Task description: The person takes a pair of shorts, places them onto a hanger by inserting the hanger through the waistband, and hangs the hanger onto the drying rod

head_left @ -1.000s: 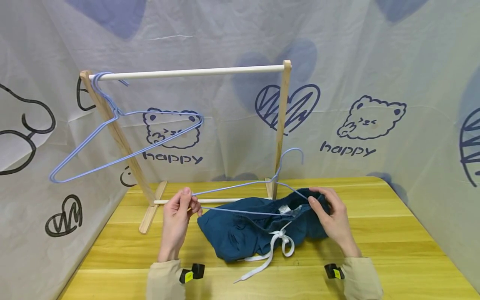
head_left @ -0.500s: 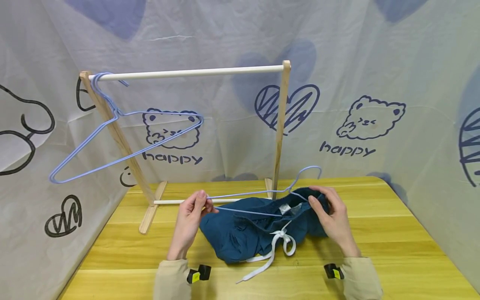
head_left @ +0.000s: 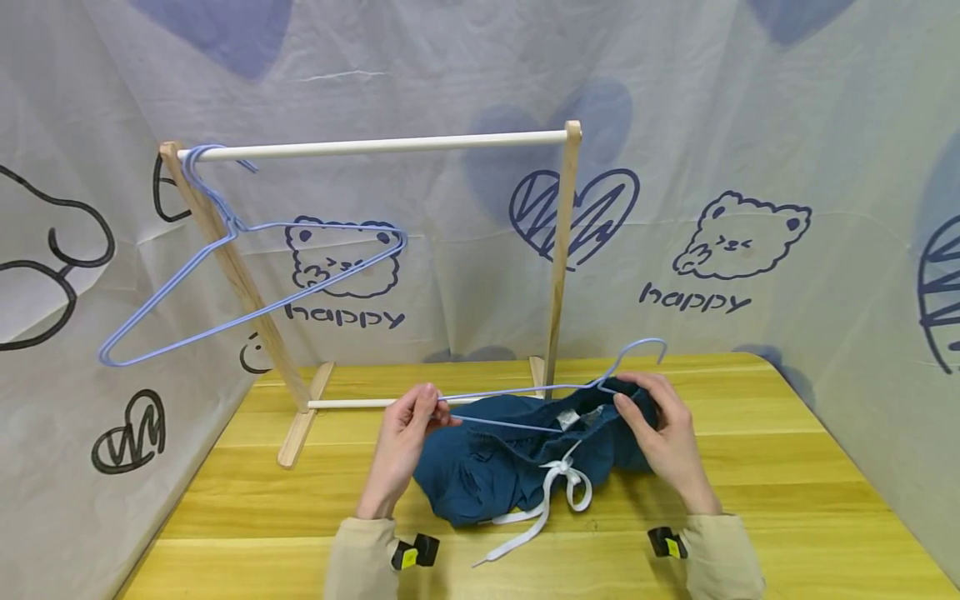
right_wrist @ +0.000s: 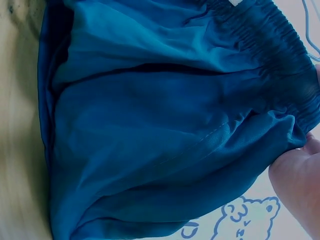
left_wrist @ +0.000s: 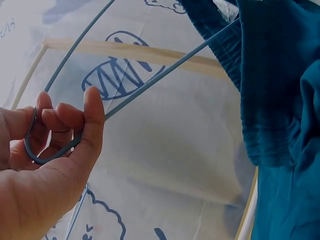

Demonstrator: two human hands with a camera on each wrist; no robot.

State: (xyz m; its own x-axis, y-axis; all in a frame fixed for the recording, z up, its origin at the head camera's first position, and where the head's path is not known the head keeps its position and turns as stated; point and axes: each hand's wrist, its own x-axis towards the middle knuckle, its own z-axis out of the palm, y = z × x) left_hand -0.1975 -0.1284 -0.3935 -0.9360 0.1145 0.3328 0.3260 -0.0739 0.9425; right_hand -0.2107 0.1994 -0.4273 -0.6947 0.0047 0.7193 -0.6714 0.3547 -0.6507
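My left hand [head_left: 408, 437] grips the left end of a light blue wire hanger [head_left: 517, 390], its fingers curled round the bend, as the left wrist view also shows. The hanger's other end reaches into the waist opening of teal drawstring shorts [head_left: 480, 467], where it is hidden by cloth. Its hook stands up above the waistband and points right. With my right hand [head_left: 667, 433] I pinch the right side of the elastic waistband [right_wrist: 295, 60], thumb in front. A white drawstring [head_left: 562, 475] tied in a bow hangs at the front of the shorts.
Behind stands a wooden rack with a white rail [head_left: 375, 146]. Several blue hangers [head_left: 251, 312] hang together at its left end. The wooden table [head_left: 810, 500] lies under the shorts, and a printed curtain [head_left: 465, 275] surrounds it.
My left hand has moved right, sliding the hanger further into the waist opening. The hook has shifted right and lower. My right hand keeps its place on the waistband.
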